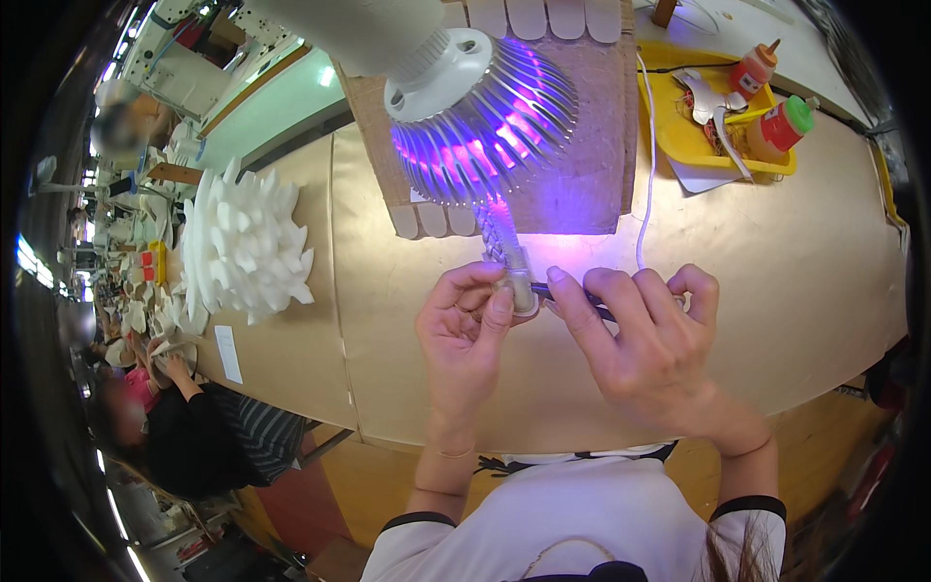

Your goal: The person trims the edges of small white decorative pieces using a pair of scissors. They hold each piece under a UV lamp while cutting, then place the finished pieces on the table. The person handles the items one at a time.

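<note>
1. Braided strip, pale and woven, runs up from between the two hands toward the lamp, lit purple; its lower end sits in a small pale end piece right at the fingertips.
2. Left hand is curled in tight, thumb and forefinger pinching that end piece from the left side.
3. Right hand is closed narrow around a thin dark tool, forefinger stretched along it, its tip touching the end piece from the right.
4. The two hands nearly meet, thumbs just beside each other, hovering over the tan tabletop.
5. Straight ahead of the hands, close above them, hangs a finned lamp glowing violet, over a brown cardboard sheet edged with pale tabs.
6. A white cord drops from beyond the right hand down to its knuckles.
7. Far ahead and to the right of the right hand sits a yellow tray with two orange glue bottles in it.
8. Well out to the left of the left hand stands a heap of white cut pieces, spiky at the edges.
9. Farther left and nearer, another person in dark clothing bends over the same table; what their hands hold is too small to tell.
</note>
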Motion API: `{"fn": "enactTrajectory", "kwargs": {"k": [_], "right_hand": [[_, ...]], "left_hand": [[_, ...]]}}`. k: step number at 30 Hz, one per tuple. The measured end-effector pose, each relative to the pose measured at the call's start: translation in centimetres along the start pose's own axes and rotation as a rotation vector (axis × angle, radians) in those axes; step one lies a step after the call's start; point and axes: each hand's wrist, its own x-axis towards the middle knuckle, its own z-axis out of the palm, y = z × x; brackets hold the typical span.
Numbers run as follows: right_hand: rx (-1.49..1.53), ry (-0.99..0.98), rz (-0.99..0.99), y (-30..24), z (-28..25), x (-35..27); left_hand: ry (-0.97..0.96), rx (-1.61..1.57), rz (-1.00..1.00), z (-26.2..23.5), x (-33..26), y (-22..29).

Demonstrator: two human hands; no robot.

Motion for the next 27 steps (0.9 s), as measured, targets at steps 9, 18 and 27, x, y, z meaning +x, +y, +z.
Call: {"fn": "enactTrajectory", "kwargs": {"k": [9,18,27], "right_hand": [[0.046,0.059,0.018,0.0,0.3,0.0],[-0.127,0.172,0.099,-1.1,0.2,-0.4],[-0.048,0.161,0.023,-0.5,-0.5,0.1]], "left_hand": [[0.006,-0.175,0.012,0.3,-0.2,-0.5],[0.134,-0.017,0.127,1.8,-0.6,-0.7],[0.097,-0.048,0.119,1.0,-0.5,-0.6]]}}
